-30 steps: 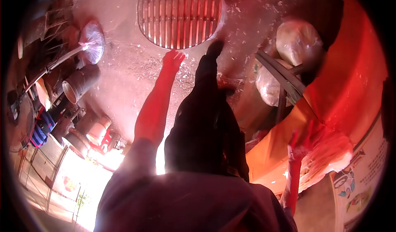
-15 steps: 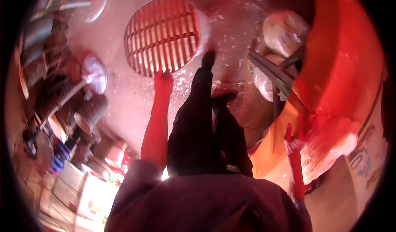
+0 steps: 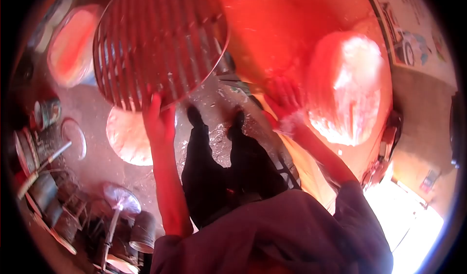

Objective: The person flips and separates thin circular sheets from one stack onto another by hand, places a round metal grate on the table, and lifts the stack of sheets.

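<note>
My left hand (image 3: 159,116) grips the lower rim of a large round slatted rack (image 3: 160,45), which is raised and tilted in front of me. Under and behind the rack's lower edge, a round pale disc (image 3: 129,135) lies on the floor. My right hand (image 3: 287,101) is over the red and orange sheet (image 3: 272,26), its fingers spread and blurred. To the right of that hand, a bright whitish-pink rounded mass (image 3: 348,89) rests against the sheet.
Another oval tray with pale and red content (image 3: 73,47) is at the upper left. Buckets (image 3: 143,232), a long-handled tool with a plastic-covered round head (image 3: 121,198) and a tin (image 3: 47,113) line the left side. A printed poster (image 3: 413,26) hangs at the upper right.
The view has swung toward the right. The slatted rack has come up off the floor in my left hand and looks larger, and a pale disc now shows beneath it. My right hand has moved forward along the sheet.
</note>
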Available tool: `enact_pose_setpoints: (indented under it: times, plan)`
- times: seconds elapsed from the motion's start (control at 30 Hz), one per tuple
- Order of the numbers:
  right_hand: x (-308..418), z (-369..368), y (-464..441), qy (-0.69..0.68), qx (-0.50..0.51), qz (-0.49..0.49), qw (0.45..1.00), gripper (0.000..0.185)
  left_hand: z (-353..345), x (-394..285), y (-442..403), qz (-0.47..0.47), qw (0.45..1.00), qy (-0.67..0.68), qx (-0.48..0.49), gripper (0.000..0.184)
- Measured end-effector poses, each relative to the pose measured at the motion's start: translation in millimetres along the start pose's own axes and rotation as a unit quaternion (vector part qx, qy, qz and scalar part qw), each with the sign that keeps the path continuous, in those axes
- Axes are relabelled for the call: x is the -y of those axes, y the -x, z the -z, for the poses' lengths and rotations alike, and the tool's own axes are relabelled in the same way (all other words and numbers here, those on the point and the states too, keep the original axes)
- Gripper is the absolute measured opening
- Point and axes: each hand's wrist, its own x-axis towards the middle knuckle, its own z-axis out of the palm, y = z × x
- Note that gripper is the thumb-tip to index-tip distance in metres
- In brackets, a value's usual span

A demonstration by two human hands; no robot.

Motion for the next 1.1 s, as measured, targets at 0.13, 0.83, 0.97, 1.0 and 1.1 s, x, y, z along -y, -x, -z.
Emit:
enact_pose_setpoints:
  times: [0.13,0.83,0.97,1.0,1.1]
  plan:
    - [1,16,-4,-0.057,0.000,-0.025,0.998,0.045,-78,62,-74,0.063,0.992,-0.044,0.103,0.028]
    - [-244,105,245,-0.591,-0.164,-0.632,0.473,0.090,-235,222,59,0.178,0.792,-0.563,0.154,0.077]
    - [-282,55,252,-0.472,-0.088,-0.652,0.587,0.069,-240,225,49,0.238,0.772,-0.575,0.132,0.070]
    - [-280,58,247,-0.468,-0.079,-0.641,0.603,0.061,-242,226,47,0.240,0.773,-0.573,0.130,0.067]
    - [-271,70,244,-0.539,-0.103,-0.632,0.547,0.060,-236,230,40,0.242,0.790,-0.550,0.120,0.064]
